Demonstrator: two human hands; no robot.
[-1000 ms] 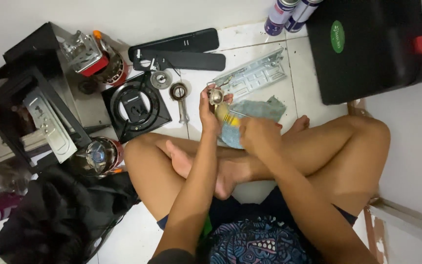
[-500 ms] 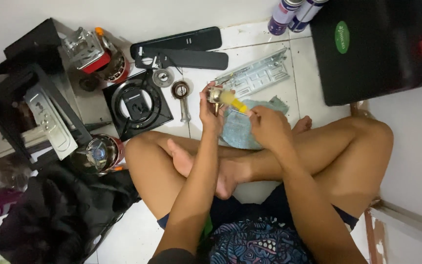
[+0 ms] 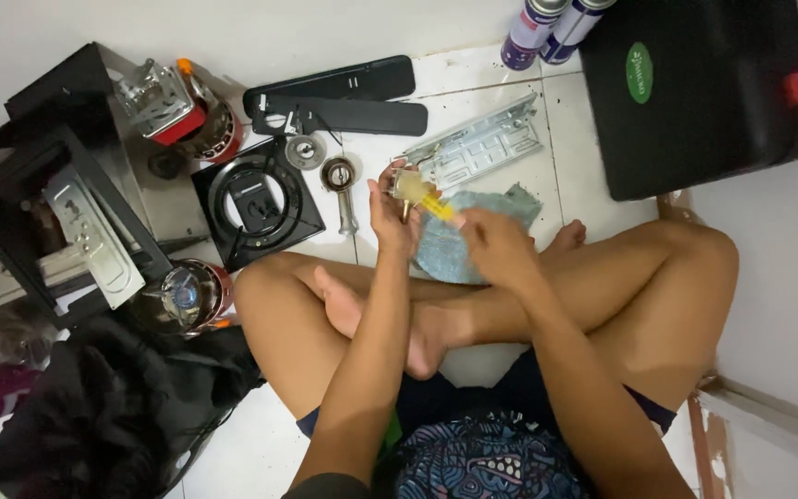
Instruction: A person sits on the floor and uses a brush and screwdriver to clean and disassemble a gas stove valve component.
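A person sits cross-legged on a white tiled floor [image 3: 473, 88], seen from above, with a pale wall running along the top of the frame and another down the right edge. Just above the middle of the frame, the left hand [image 3: 390, 217] is closed around a small brass-coloured metal part [image 3: 408, 188], held up over the floor. The right hand [image 3: 499, 245] is wrapped round a yellow-handled tool [image 3: 438, 205] whose tip meets that part. Under the hands lies a bluish-grey cloth [image 3: 473, 240] on the tiles, just beside a silvery metal bracket [image 3: 482, 148]. At upper right sits a black case [image 3: 704, 92] with two spray cans [image 3: 547, 28] next to it. Left of centre are a black square burner plate [image 3: 260, 199], two long black strips [image 3: 344, 97] and, at the far left, a black metal frame [image 3: 39, 203]. A dark bag [image 3: 103, 416] fills the lower left.
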